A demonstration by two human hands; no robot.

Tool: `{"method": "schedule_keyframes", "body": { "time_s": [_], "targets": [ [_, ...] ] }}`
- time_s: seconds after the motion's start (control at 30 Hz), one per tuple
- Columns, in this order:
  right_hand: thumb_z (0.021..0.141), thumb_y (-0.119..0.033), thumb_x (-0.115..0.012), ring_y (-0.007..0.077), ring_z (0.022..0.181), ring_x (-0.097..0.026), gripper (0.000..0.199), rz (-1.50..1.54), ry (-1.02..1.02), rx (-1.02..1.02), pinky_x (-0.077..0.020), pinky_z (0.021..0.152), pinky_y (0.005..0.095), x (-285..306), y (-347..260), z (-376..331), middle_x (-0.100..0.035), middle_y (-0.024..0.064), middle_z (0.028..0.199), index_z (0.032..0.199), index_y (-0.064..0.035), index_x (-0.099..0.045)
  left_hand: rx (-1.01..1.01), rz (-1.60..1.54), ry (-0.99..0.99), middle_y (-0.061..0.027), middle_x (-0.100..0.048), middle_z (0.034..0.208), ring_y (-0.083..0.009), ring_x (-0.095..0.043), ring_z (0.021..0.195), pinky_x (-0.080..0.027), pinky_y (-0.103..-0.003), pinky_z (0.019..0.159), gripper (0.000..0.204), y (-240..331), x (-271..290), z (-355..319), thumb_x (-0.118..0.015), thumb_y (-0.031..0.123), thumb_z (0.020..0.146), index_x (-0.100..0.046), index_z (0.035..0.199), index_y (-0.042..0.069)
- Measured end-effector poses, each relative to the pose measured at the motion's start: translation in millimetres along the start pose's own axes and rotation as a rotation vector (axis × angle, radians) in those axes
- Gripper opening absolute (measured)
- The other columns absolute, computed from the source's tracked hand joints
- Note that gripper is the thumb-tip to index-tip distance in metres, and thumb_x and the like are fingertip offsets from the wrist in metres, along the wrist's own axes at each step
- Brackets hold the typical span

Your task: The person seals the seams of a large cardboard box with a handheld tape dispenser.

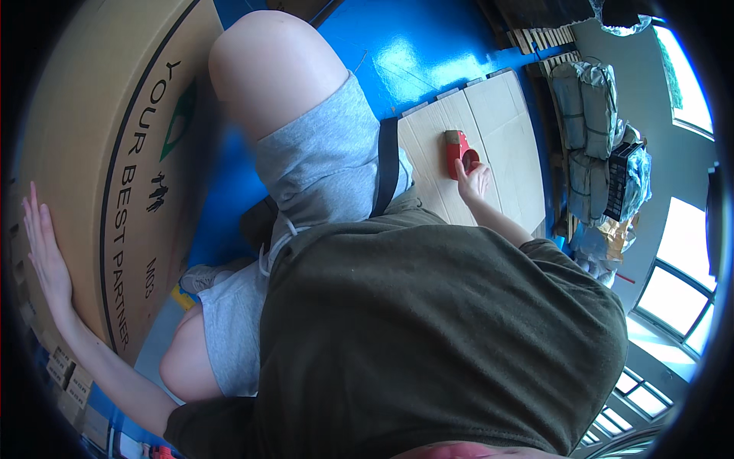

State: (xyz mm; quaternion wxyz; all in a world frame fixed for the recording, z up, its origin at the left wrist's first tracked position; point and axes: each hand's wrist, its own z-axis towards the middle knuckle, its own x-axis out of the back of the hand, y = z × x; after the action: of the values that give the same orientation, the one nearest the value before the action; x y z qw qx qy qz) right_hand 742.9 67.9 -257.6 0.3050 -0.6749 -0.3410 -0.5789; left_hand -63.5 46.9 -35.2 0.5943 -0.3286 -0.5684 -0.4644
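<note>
A large brown cardboard box (pixel 80 138) stands at my left, with dark printing and a green mark on its side. My left hand (pixel 47 249) lies flat against it, fingers stretched out. Over to the right, my right hand (pixel 475 183) closes its fingers on a red tape dispenser (pixel 454 162), at the end with the tape roll. Part of the dispenser is hidden behind those fingers. It is on or just above a flat cardboard sheet (pixel 505 130); which one I cannot tell.
The floor (pixel 405 53) is glossy blue. Wooden pallets (pixel 543 38) and bundles wrapped in grey plastic (pixel 585 107) stand at the right, beside a black box (pixel 623 180). Several small cartons (pixel 69 379) are stacked at the lower left. My bent knee (pixel 267 61) is close to the large box.
</note>
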Motion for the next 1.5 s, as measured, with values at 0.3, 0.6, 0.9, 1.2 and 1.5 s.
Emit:
{"method": "schedule_keyframes", "body": {
  "time_s": [0.3, 0.6, 0.9, 1.2, 1.5],
  "targets": [
    [0.090, -0.044, -0.060, 0.0316, 0.121, -0.054, 0.051, -0.207, -0.051, 0.025, -0.0188, 0.115, 0.0484, -8, -15, 26, -0.064, 0.0172, 0.120, 0.124, -0.0062, -0.058, 0.050, 0.100, 0.160, -0.0053, -0.029, 0.157, -0.0285, -0.024, 0.145, -0.012, -0.060, 0.115, 0.050, 26, 1, -13, -0.028, 0.055, 0.100, -0.040, 0.145, 0.037],
    [0.102, -0.044, -0.040, 0.0240, 0.094, -0.063, 0.051, 1.296, -0.365, 1.041, -0.0537, 0.082, 0.0377, 209, -348, 9, -0.063, 0.0148, 0.096, 0.119, 0.0027, -0.053, 0.267, -0.032, -0.033, -0.0138, -0.026, 0.157, -0.0308, -0.023, 0.145, -0.011, -0.054, 0.118, 0.048, 60, 53, -37, -0.027, 0.042, 0.104, -0.043, 0.145, 0.023],
    [0.104, -0.050, -0.022, 0.0178, 0.061, -0.049, 0.059, 0.857, -1.279, 1.866, -0.0387, 0.060, 0.0280, 256, -689, -253, -0.043, 0.0032, 0.056, 0.070, -0.0084, -0.045, 0.234, -0.041, 0.308, -0.0091, -0.041, 0.149, -0.0239, -0.034, 0.141, -0.022, -0.047, 0.117, 0.046, 27, 0, -23, -0.033, 0.037, 0.104, -0.049, 0.140, 0.015],
    [0.101, -0.058, -0.027, 0.0182, 0.056, -0.046, 0.060, 0.950, -1.503, 1.764, -0.0438, 0.065, 0.0313, 203, -705, -261, -0.039, 0.0025, 0.052, 0.075, -0.0084, -0.049, 0.114, -0.235, 0.245, -0.0141, -0.066, 0.115, -0.0329, -0.061, 0.108, -0.045, -0.040, 0.099, 0.034, -2, 28, -29, -0.052, 0.031, 0.097, -0.065, 0.108, 0.002],
    [0.101, -0.057, -0.027, 0.0199, 0.058, -0.049, 0.063, 0.859, -1.433, 1.784, -0.0458, 0.069, 0.0326, 232, -696, -270, -0.041, 0.0041, 0.052, 0.068, -0.0083, -0.048, 0.406, -0.047, -0.093, -0.0112, -0.024, 0.158, -0.0314, -0.015, 0.147, -0.008, -0.052, 0.120, 0.053, -29, 105, -92, -0.029, 0.048, 0.103, -0.038, 0.147, 0.019]
  ]
}}
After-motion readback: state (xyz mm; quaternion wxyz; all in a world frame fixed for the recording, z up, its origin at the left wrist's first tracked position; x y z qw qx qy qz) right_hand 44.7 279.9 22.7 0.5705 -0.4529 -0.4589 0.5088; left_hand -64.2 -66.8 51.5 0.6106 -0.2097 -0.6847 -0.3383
